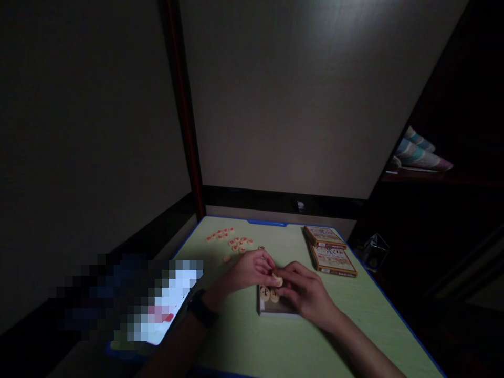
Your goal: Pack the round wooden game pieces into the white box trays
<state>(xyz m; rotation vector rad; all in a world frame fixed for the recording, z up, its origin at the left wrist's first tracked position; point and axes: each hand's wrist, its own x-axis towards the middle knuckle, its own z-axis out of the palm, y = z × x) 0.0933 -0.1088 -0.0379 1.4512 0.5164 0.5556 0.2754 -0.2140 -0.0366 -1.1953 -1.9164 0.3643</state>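
Over a shallow open box [280,314], my two hands meet around a pale round xiangqi piece [279,282]. My left hand [252,270] pinches the piece from the left, its fingers curled. From the right, my right hand [309,291] closes its thumb and fingers on the same piece. Inside the box lie xiangqi pieces [265,293] with dark characters; my right hand hides part of the box. Beyond my left hand, several red-marked pieces [238,242] are spread over the table, with one plain-looking piece [227,258] closer to my left wrist.
Two printed boxes [333,261] lie overlapping at the right back of the green table [252,346], which has a blue rim. A bright, pixelated screen-like area [169,299] covers the left side. A wall panel [283,105] stands behind the table.
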